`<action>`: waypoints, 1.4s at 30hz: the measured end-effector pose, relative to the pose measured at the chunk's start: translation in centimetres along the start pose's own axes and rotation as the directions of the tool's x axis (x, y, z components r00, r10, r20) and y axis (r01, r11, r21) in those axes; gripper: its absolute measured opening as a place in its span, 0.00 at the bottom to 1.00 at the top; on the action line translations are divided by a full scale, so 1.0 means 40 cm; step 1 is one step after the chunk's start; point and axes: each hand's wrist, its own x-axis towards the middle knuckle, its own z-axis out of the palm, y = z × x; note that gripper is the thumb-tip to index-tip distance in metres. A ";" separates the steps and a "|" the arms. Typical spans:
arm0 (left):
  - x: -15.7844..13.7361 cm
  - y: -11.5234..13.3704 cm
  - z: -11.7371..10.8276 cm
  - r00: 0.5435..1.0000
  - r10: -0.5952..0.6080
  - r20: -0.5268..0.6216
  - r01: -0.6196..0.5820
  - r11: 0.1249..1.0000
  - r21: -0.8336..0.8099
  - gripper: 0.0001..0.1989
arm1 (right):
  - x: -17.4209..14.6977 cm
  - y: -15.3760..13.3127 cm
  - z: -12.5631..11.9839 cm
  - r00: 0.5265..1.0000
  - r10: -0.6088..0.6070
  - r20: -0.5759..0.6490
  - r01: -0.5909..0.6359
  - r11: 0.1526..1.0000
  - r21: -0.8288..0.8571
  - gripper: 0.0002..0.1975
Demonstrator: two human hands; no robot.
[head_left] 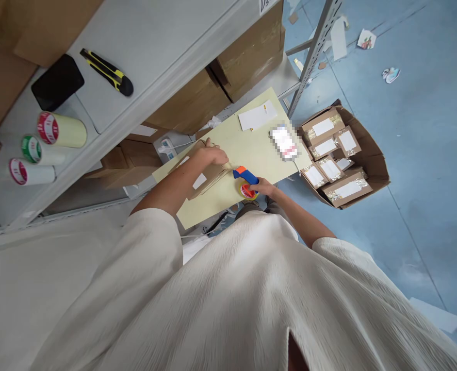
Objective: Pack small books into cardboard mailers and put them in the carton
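My left hand (215,154) presses on the end of a small cardboard box (212,178), its fingers curled over the box edge. White labels show on the box, which lies on a pale yellow board (246,147). My right hand (265,186) is wrapped round the handle of a blue and orange tape dispenser (246,176) with a roll of tape in it. The dispenser's orange head points toward the box, close to my left fingers. My left forearm hides part of the box.
A phone (284,141) and white paper (257,116) lie on the board. Right of it, a large open carton (377,154) holds several labelled boxes. On the left shelf are a utility knife (107,71), a black phone (58,82) and tape rolls (68,129). A metal post (313,54) rises behind.
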 end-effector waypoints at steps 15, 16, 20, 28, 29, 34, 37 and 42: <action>-0.136 -0.044 0.109 0.947 0.201 -0.249 -0.217 0.975 -0.039 0.30 | -0.034 -0.079 -0.026 0.999 -0.046 -0.014 0.046 0.998 0.037 0.18; -0.133 -0.041 0.109 0.945 0.164 -0.284 -0.191 0.979 -0.067 0.30 | -0.028 -0.090 -0.022 0.999 -0.047 -0.024 0.048 0.999 0.027 0.18; -0.116 -0.028 0.100 0.916 0.021 -0.401 -0.101 0.979 -0.179 0.29 | 0.000 -0.133 -0.016 0.998 -0.032 -0.061 0.031 0.999 -0.029 0.23; -0.075 -0.066 0.079 0.769 -0.421 -0.481 0.197 0.872 -0.448 0.20 | -0.042 -0.129 -0.097 1.000 0.021 -0.007 -0.022 0.997 -0.078 0.21; -0.067 -0.075 0.073 0.739 -0.489 -0.463 0.241 0.834 -0.496 0.20 | -0.056 -0.120 -0.105 1.000 0.025 0.010 -0.024 0.998 -0.063 0.22; -0.047 -0.105 0.048 0.657 -0.637 -0.402 0.306 0.713 -0.631 0.18 | -0.100 -0.089 -0.124 0.999 0.032 0.024 -0.032 0.999 -0.006 0.21; -0.073 -0.098 0.057 0.660 -0.578 -0.480 0.249 0.771 -0.586 0.19 | -0.100 -0.084 -0.128 1.000 0.019 -0.005 -0.019 1.000 -0.023 0.20; -0.168 -0.024 0.135 0.856 -0.068 -0.513 -0.069 0.967 -0.244 0.30 | -0.094 -0.083 -0.136 0.997 0.055 -0.045 -0.058 0.997 -0.055 0.21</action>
